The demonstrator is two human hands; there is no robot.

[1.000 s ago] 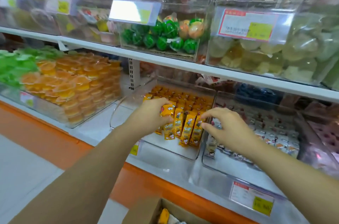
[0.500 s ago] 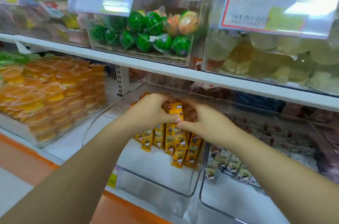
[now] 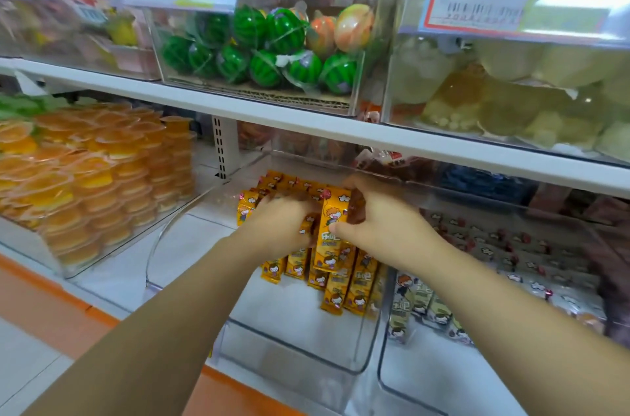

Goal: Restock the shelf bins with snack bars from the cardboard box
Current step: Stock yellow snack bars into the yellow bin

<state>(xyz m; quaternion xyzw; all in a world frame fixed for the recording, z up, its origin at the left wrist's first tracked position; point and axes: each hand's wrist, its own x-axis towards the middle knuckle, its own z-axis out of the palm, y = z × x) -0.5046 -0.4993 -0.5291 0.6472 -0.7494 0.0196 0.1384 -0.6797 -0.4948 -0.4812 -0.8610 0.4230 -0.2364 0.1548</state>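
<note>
Both hands reach into a clear plastic shelf bin point(image 3: 300, 352) on the lower shelf. Orange snack bars point(image 3: 344, 293) with a cartoon face lie in rows inside it. My right hand point(image 3: 381, 228) pinches one upright orange bar point(image 3: 332, 228) between thumb and fingers. My left hand point(image 3: 276, 224) lies curled over the bars just left of it, its fingers partly blurred. Further orange bars point(image 3: 272, 182) sit stacked at the back of the bin. The cardboard box is out of view.
A neighbouring clear bin point(image 3: 409, 388) on the right holds grey-green bars point(image 3: 433, 306). Orange jelly cups point(image 3: 88, 173) fill the bin at left. The white upper shelf edge point(image 3: 306, 124) hangs just above my hands, with watermelon-patterned balls point(image 3: 272, 54) and pale jellies above.
The camera has moved closer to the shelf and the cardboard box has left the view. Both hands came together deeper in the bin, and my right hand took hold of an upright orange bar.
</note>
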